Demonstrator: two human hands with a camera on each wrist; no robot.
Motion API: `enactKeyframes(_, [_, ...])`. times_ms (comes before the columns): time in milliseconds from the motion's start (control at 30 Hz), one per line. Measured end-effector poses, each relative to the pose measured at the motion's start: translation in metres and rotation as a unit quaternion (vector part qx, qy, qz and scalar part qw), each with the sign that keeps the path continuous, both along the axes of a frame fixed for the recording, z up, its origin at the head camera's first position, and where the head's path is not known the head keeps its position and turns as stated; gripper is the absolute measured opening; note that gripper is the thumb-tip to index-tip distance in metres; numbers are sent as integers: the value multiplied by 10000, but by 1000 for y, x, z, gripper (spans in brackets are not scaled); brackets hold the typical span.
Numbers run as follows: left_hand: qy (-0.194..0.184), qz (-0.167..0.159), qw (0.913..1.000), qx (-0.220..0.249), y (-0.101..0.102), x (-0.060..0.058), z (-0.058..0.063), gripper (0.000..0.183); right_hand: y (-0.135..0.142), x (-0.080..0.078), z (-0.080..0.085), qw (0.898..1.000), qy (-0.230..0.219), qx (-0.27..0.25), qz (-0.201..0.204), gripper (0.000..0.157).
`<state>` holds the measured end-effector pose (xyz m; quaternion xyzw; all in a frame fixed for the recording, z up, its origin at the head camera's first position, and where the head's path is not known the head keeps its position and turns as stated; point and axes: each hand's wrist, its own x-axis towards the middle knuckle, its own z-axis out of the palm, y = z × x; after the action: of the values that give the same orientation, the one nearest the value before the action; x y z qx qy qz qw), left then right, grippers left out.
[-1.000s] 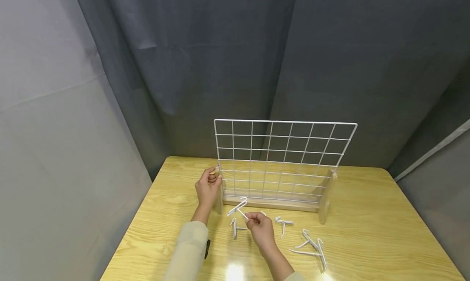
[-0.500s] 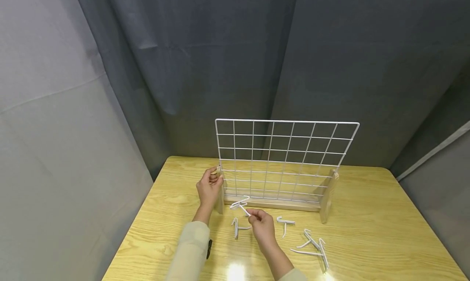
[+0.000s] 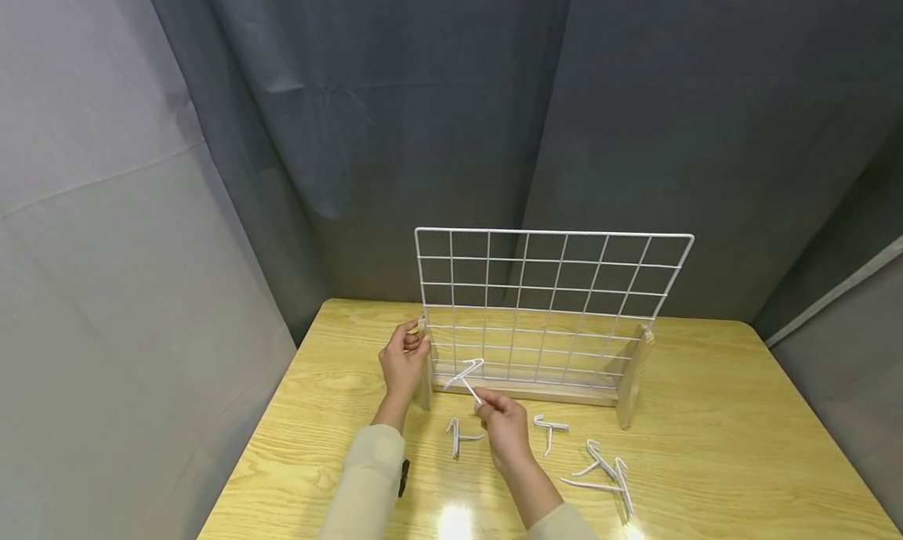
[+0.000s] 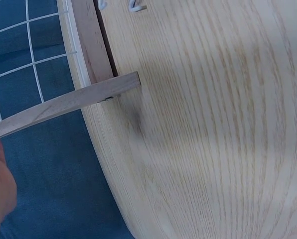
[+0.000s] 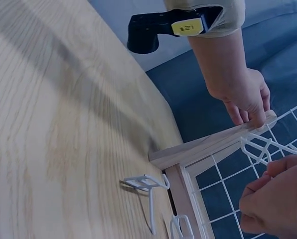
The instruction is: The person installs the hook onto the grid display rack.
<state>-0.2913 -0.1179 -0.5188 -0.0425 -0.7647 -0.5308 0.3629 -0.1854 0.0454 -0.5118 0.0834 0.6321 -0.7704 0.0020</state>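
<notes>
My left hand (image 3: 404, 364) grips the top of the left wooden upright (image 3: 425, 387) of a stand. In that stand a white wire grid panel (image 3: 550, 232) stands upright, tilted back slightly. My right hand (image 3: 506, 430) pinches a white wire hook (image 3: 470, 391) by its prong, the hooked end pointing away from the hand. In the head view this hook overlaps the grid's lower left squares. The right wrist view shows the hook's wire frame (image 5: 258, 148) close to the grid, just below my left hand (image 5: 243, 97).
More white hooks lie on the wooden table (image 3: 741, 414) before the stand: one hook (image 3: 456, 438) near the left upright, another (image 3: 550, 425) at the middle, and a crossed pair (image 3: 619, 481) to the right. A dark curtain (image 3: 437, 117) hangs behind the table.
My right hand has raised the hook slightly and brought it toward the grid, turning its hooked end. The left hand keeps its hold on the upright.
</notes>
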Motion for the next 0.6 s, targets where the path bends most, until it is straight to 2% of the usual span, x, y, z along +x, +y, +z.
enactKeyframes(133, [2, -13, 10000, 31, 0, 0, -1, 30, -3, -3, 4, 9994, -49, -306, -181, 29])
enactKeyframes(300, [75, 0, 10000, 53, 0, -1, 0, 30, -6, -9, 10, 9945, -189, -1008, -199, 31])
enactKeyframes(467, [5, -55, 9998, 170, 0, -1, 0, 30, -10, -13, 16, 9837, -321, -1768, -77, 36])
enactKeyframes(600, [-65, -97, 9997, 212, 1, 1, 0, 29, -12, -14, 21, 9711, -481, -2334, -129, 38])
